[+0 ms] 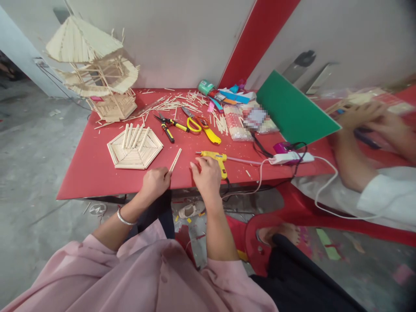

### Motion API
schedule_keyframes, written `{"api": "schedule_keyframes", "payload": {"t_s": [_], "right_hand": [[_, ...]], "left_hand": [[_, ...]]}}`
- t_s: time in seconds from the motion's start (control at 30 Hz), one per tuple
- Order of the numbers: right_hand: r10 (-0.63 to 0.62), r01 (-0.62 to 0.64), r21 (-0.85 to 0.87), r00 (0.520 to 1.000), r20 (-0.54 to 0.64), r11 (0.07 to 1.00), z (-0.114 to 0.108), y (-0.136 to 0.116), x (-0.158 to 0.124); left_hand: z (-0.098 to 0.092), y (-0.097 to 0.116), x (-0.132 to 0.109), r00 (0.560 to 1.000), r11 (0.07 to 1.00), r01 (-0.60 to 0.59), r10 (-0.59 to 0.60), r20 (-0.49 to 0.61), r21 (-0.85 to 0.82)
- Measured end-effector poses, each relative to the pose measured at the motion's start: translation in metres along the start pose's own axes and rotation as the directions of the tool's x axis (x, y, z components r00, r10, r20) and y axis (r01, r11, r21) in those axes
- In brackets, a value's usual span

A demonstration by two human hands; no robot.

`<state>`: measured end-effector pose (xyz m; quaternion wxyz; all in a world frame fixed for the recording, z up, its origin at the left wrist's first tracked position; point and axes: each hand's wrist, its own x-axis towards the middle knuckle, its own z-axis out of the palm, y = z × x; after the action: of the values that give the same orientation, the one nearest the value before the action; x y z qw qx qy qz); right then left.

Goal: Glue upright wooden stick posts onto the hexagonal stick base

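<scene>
My left hand [155,184] is closed around the lower end of thin wooden sticks [176,160], which point up and away over the red table. My right hand [207,178] hovers at the table's front edge with bent, parted fingers, right beside a yellow hot glue gun [222,162]. Whether its fingertips touch the glue gun I cannot tell. Left of my hands lies a flat hexagonal panel of wooden sticks [151,152], with several loose sticks [132,136] on top of it.
A tiered stick pavilion [87,47] stands at back left. Pruning shears [169,125], yellow-handled scissors [194,124], scattered sticks [175,103] and a white power strip [292,157] lie on the table [97,177]. A green board [294,110] leans near a co-worker's hands [364,117] on the right.
</scene>
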<state>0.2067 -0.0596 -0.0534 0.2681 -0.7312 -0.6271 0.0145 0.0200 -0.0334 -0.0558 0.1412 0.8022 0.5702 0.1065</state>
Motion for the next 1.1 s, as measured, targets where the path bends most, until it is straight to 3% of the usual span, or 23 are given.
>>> {"api": "schedule_keyframes", "payload": {"t_s": [0.3,0.47,0.67,0.87,1.1], "right_hand": [[-0.139,0.146,-0.034,0.978,0.156,0.989,-0.008,-0.012,0.032],[-0.221,0.251,-0.082,0.938,0.268,0.964,-0.01,-0.016,0.054],[-0.277,0.352,-0.133,0.876,0.395,0.926,0.0,-0.018,0.085],[-0.277,0.351,-0.086,0.848,0.452,0.932,0.011,-0.016,0.101],[-0.196,0.26,-0.053,0.833,0.517,0.964,0.011,-0.021,0.12]], "left_hand": [[-0.002,-0.007,0.002,0.999,0.974,0.041,-0.041,0.007,-0.223],[0.001,-0.019,0.001,1.0,0.926,-0.029,0.024,-0.018,-0.377],[0.004,-0.024,0.002,0.997,0.909,-0.071,0.057,-0.047,-0.41],[0.002,-0.017,0.002,1.0,0.94,-0.01,0.005,-0.015,-0.342],[0.0,0.003,0.002,0.991,0.99,0.131,-0.131,0.008,-0.05]]}}
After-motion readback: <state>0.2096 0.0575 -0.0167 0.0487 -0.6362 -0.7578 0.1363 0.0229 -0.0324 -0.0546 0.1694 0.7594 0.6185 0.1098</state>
